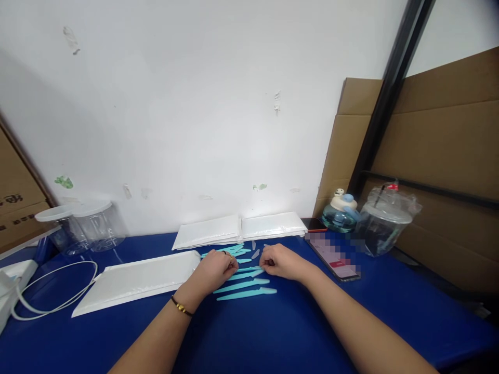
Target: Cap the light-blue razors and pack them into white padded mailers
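My left hand [217, 268], with a ring and a beaded bracelet, is closed in a pinch at the handle end of a teal eyebrow razor [248, 269]. The fingers of my right hand [277, 261] are pinched at the razor's other end, where a cap may be hidden. Just in front of both hands, more teal razors [246, 294] lie side by side on the blue tabletop [304, 332]. Behind my left hand is a loose pile of razors [237, 250]. Small translucent caps [255, 254] lie between the hands and the wall.
White padded envelopes [136, 278] lie to the left, with two more stacks [273, 225] along the wall. A phone [333, 257] with a blurred screen is on the right, near a teal bottle [339, 214] and a plastic cup [384, 226]. Clear jars [95, 228] and a white cable [58, 311] are left.
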Demonstrator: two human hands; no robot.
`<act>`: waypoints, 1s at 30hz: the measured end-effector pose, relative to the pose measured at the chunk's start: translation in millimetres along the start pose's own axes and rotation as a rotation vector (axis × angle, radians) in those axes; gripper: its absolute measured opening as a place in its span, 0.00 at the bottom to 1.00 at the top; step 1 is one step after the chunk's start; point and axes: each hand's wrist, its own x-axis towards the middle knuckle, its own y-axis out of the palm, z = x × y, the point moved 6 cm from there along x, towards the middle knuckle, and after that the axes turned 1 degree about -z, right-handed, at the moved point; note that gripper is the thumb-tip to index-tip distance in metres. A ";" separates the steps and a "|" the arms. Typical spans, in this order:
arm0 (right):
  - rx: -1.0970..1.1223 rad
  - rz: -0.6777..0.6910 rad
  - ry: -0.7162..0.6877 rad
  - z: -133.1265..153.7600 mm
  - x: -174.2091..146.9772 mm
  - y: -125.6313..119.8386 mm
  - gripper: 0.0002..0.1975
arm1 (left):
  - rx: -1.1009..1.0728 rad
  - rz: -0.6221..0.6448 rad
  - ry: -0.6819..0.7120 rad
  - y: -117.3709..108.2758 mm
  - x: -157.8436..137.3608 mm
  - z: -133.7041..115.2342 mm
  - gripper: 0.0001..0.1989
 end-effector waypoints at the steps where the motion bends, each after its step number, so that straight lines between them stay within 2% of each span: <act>1: 0.010 0.005 -0.002 3.0 0.2 0.0 0.09 | -0.008 0.001 0.000 1.0 0.3 -1.8 0.10; 5: 0.063 0.048 0.006 5.4 -0.9 0.0 0.10 | -0.060 0.038 0.007 4.5 0.1 -7.0 0.10; 7: 0.063 0.023 0.026 -1.2 0.2 -1.7 0.10 | -0.101 0.035 -0.016 2.3 -1.2 -2.6 0.09; 11: -0.153 -0.126 0.104 -17.3 9.7 -5.2 0.11 | -0.039 -0.091 -0.121 -10.4 -5.9 21.1 0.10; 14: -0.316 -0.131 0.140 -20.6 17.4 -1.0 0.10 | 0.031 -0.106 -0.144 -11.0 -7.9 33.5 0.10; 16: -0.349 -0.101 0.139 -18.7 20.0 1.3 0.08 | 0.052 -0.086 -0.153 -7.7 -7.8 37.0 0.10; 22: -0.398 -0.021 0.097 -7.2 20.8 2.4 0.05 | 0.089 -0.058 -0.161 -3.3 -5.2 34.1 0.08; 26: -0.451 0.010 0.142 -8.1 20.0 6.0 0.06 | 0.113 -0.021 -0.144 -5.1 -2.7 27.2 0.06; 30: -0.335 -0.027 0.195 -15.3 16.0 4.4 0.05 | 0.169 -0.033 -0.077 -7.8 -1.0 17.2 0.08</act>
